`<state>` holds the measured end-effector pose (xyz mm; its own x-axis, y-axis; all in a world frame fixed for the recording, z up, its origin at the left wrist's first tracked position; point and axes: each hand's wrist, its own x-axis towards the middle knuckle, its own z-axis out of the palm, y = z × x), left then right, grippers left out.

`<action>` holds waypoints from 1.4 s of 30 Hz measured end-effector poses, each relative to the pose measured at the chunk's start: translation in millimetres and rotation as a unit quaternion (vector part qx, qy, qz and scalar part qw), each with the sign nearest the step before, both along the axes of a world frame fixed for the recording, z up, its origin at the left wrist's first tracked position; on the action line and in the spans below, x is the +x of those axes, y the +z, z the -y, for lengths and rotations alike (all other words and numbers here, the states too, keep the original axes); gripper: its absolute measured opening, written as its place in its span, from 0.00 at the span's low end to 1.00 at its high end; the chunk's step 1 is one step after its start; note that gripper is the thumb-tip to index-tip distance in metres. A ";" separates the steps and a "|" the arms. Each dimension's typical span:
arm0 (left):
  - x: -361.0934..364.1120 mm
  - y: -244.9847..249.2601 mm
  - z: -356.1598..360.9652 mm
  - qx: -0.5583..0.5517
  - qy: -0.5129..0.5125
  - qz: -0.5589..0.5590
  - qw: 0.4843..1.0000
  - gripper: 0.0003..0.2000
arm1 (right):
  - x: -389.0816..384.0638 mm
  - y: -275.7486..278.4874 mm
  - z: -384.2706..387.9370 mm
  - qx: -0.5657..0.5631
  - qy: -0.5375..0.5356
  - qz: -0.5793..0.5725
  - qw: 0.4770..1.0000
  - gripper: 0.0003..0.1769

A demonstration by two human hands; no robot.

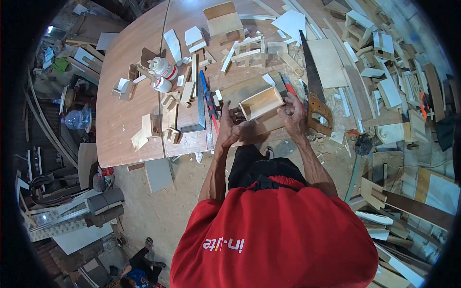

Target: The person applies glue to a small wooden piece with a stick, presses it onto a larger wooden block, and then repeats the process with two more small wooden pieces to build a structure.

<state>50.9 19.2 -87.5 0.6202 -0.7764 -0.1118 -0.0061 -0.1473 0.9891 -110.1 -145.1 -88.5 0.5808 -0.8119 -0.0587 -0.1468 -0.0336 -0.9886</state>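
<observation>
A small open wooden box [261, 103] is held between my two hands over the near edge of the worktable. My left hand [230, 124] grips its left end, and my right hand [293, 115] has its fingers at the right end. Beneath the box lies a flat wooden board [235, 92]. Left of my left hand are a metal square [201, 103] and a blue and red tool [209, 98]. To the right of my right hand rests a handsaw [319, 113] with a wooden handle, its dark blade pointing to the far side.
Two white glue bottles [163, 69] stand on the worktable [125, 144] among wood offcuts. A larger wooden box [223, 21] sits at the far side. Wood scraps [389, 91] are piled at the right. Another person [139, 271] is low at the bottom left.
</observation>
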 end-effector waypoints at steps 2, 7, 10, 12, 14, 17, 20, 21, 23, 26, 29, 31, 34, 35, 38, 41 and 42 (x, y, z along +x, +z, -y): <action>1.9 -4.5 1.0 -0.037 -0.004 -0.102 0.994 0.40 | 1.3 1.1 -0.4 0.027 -0.015 0.026 0.999 0.37; -1.7 20.5 1.0 -0.012 -0.043 -0.171 0.984 0.27 | 2.5 14.1 -6.6 0.096 -0.038 0.105 0.989 0.35; -2.0 16.8 0.5 -0.014 -0.033 -0.207 0.978 0.26 | 6.0 22.8 -11.0 0.156 -0.055 0.153 0.974 0.35; 0.1 7.9 0.4 -0.020 -0.034 -0.223 0.974 0.27 | 6.3 23.1 -11.3 0.157 -0.050 0.168 0.972 0.34; 3.3 -0.9 -0.2 -0.042 -0.050 -0.220 0.973 0.27 | 7.7 21.1 -12.7 0.159 -0.043 0.184 0.969 0.33; -0.9 12.8 5.7 -0.011 -0.054 -0.160 0.986 0.29 | 11.1 22.4 -18.0 0.095 -0.024 0.172 0.980 0.34; -12.7 19.3 13.0 -0.073 -0.028 -0.120 0.990 0.31 | 15.0 42.6 -29.5 0.175 -0.049 0.169 0.969 0.37; -16.3 20.1 14.3 -0.098 -0.025 -0.122 0.987 0.32 | 17.9 42.0 -31.3 0.167 -0.065 0.170 0.969 0.38; -23.3 21.5 17.3 -0.094 -0.019 -0.097 0.991 0.32 | 19.6 37.1 -31.3 0.159 -0.081 0.169 0.969 0.38; -26.2 29.1 15.8 -0.082 -0.023 -0.067 0.994 0.29 | 19.4 29.0 -23.7 0.164 -0.086 0.156 0.970 0.37; -22.3 29.4 8.4 -0.063 -0.032 -0.136 0.988 0.26 | 16.6 30.8 -18.5 0.159 -0.091 0.152 0.971 0.37; -16.8 31.0 7.2 -0.081 -0.067 -0.208 0.973 0.24 | 13.1 34.6 -16.2 0.125 -0.055 0.170 0.976 0.37; -9.8 39.9 13.5 -0.041 -0.093 -0.243 0.965 0.25 | 7.0 40.6 -9.2 0.083 0.026 0.100 0.991 0.36; -6.9 37.3 15.5 -0.023 -0.098 -0.240 0.966 0.25 | 7.5 39.2 -8.4 0.083 0.025 0.100 0.991 0.36; -2.3 53.0 20.3 0.082 -0.185 -0.159 0.966 0.24 | 9.2 28.2 -3.7 -0.015 0.057 0.091 0.994 0.36; -8.1 52.3 23.9 0.051 -0.165 -0.190 0.967 0.21 | 9.3 22.8 1.3 0.016 0.075 0.093 0.993 0.36; -10.1 55.4 24.8 0.023 -0.143 -0.210 0.967 0.20 | 8.0 27.2 1.1 0.029 0.060 0.086 0.994 0.33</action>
